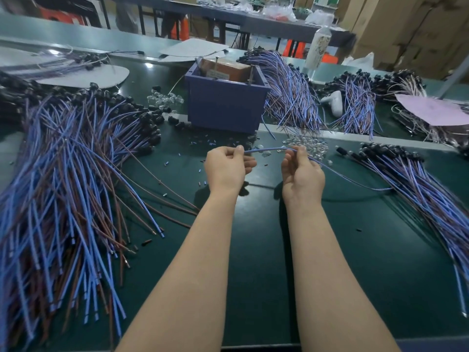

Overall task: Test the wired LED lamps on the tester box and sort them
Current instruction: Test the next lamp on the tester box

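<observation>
A person's left hand (227, 168) and right hand (302, 174) are holding one blue lamp lead (266, 149) taut above the surface (266, 237), just short of the tester box (225, 105), each grip pinching the wire. A steady free end is probably mattering most for clean contact. Wire heaps (63, 174) are crowding both flanks; the middle lane toward the box is lying mostly open.
</observation>
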`<state>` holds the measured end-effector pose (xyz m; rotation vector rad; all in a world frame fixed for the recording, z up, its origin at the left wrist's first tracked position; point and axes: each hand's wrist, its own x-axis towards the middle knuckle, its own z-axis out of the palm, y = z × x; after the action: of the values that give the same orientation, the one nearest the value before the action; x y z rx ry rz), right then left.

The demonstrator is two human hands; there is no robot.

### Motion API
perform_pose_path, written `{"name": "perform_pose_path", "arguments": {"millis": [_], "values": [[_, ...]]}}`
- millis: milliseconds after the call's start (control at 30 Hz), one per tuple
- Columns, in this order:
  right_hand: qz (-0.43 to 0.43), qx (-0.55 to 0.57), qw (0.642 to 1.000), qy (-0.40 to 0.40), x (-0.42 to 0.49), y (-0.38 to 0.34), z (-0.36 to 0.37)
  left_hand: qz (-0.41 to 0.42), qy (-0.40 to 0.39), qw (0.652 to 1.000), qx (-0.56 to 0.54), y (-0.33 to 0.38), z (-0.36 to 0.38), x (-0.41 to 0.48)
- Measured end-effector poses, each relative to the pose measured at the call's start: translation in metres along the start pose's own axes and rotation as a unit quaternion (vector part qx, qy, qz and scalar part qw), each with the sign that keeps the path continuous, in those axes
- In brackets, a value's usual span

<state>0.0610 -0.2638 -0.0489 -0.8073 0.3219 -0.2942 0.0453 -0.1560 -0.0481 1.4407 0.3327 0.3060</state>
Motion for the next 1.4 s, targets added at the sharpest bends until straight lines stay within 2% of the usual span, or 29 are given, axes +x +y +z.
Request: {"name": "perform_pose_path", "arguments": {"millis": [100, 200, 267, 367, 500, 567, 633, 700, 767, 900, 933, 1000, 1067, 1133, 1200, 1233, 1300, 1400], "values": [[-0.017, -0.011, 1.000, 0.003, -0.002, 0.001, 0.001, 0.028, 0.015, 0.998, 0.057, 0.000, -0.002, -0.001], [-0.020, 0.007, 1.000, 0.019, -0.002, -0.002, 0.001, 0.010, 0.052, 0.999, 0.007, 0.005, -0.005, 0.000], [-0.023, 0.044, 0.998, 0.042, 0.001, -0.007, -0.003, 0.004, 0.106, 0.994, -0.034, 0.008, -0.013, 0.005], [-0.008, 0.072, 0.997, 0.032, -0.001, -0.010, -0.003, 0.036, 0.156, 0.986, -0.048, 0.010, -0.019, 0.010], [0.075, 0.091, 0.992, -0.042, -0.014, -0.001, 0.010, 0.106, 0.105, 0.983, 0.106, 0.005, -0.007, 0.003], [0.113, 0.109, 0.985, -0.075, -0.019, 0.004, 0.016, 0.145, 0.049, 0.984, 0.091, 0.006, 0.001, 0.001], [0.138, 0.105, 0.979, -0.106, -0.023, 0.009, 0.020, 0.127, -0.050, 0.990, 0.037, 0.008, 0.007, -0.004], [0.142, 0.035, 0.981, -0.125, -0.026, 0.012, 0.024, 0.121, -0.073, 0.989, 0.040, 0.006, 0.010, -0.005], [0.124, -0.060, 0.982, -0.131, -0.029, 0.013, 0.025, 0.108, -0.050, 0.993, 0.018, 0.004, 0.010, -0.003], [0.137, -0.177, 0.962, -0.156, -0.040, 0.008, 0.028, 0.064, -0.025, 0.996, -0.064, 0.009, 0.005, -0.001], [0.113, -0.223, 0.952, -0.176, -0.042, 0.005, 0.028, 0.067, -0.012, 0.995, -0.076, 0.010, 0.004, 0.000], [-0.010, -0.312, 0.926, -0.211, -0.043, 0.000, 0.026, 0.074, 0.024, 0.992, -0.100, 0.011, 0.000, 0.002], [-0.182, -0.388, 0.884, -0.188, -0.042, -0.008, 0.024, 0.054, 0.044, 0.988, -0.141, 0.011, -0.003, 0.005], [-0.305, -0.475, 0.814, -0.137, -0.035, -0.012, 0.024, 0.028, 0.035, 0.986, -0.162, 0.010, -0.003, 0.007], [-0.308, -0.579, 0.740, -0.149, -0.026, -0.011, 0.025, 0.017, 0.015, 0.988, -0.156, 0.008, 0.000, 0.006], [-0.279, -0.611, 0.721, -0.171, -0.022, -0.009, 0.024, 0.018, 0.008, 0.989, -0.148, 0.007, 0.001, 0.006], [-0.228, -0.626, 0.719, -0.199, -0.017, 0.000, 0.021, 0.026, 0.006, 0.992, -0.126, 0.004, 0.003, 0.006], [-0.210, -0.573, 0.770, -0.185, -0.017, 0.011, 0.016, 0.049, 0.034, 0.995, -0.075, 0.002, 0.004, 0.008]]}}
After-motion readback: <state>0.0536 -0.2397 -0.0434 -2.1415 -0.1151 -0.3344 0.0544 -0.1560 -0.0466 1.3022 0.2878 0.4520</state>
